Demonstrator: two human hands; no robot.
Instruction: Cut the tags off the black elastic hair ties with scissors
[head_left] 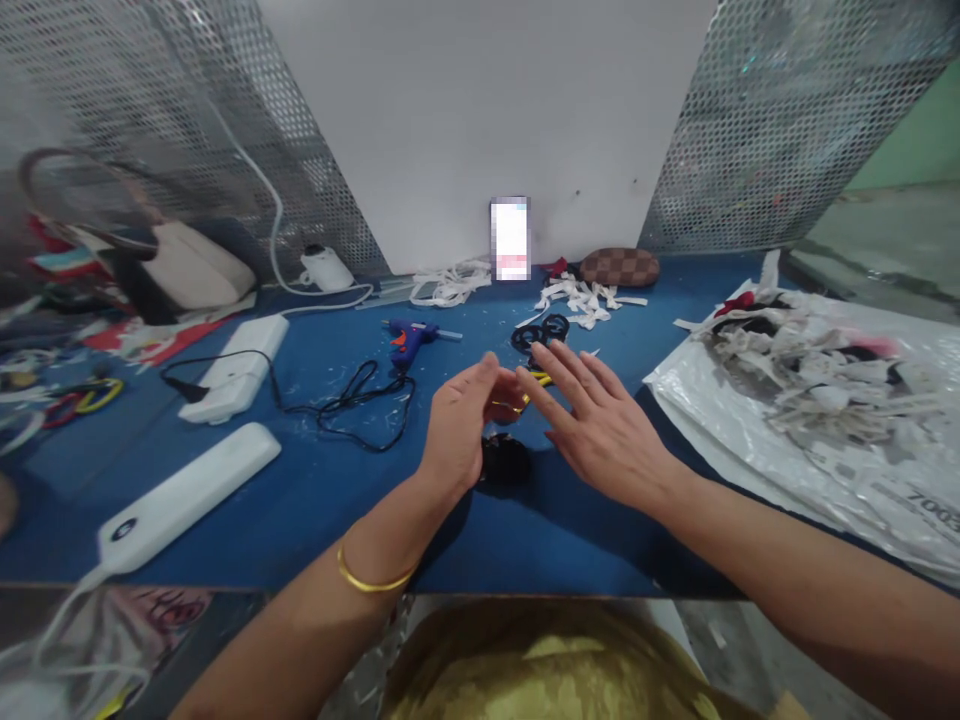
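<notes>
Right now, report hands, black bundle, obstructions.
Left hand beside black bundle, grip unclear. Right hand open, fingers spread. Glue gun cord lies off to the left.

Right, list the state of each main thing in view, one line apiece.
Left hand: fingers curled
Right hand: open, fingers extended
Glue gun: lying down, stick protruding
Black cord: loosely tangled
Phone: upright, screen lit
Power strip: lying flat, black plug in it
Checked case: lying down, apparently closed
White plastic bag: spread out
Fabric scraps: heaped on the bag
</notes>
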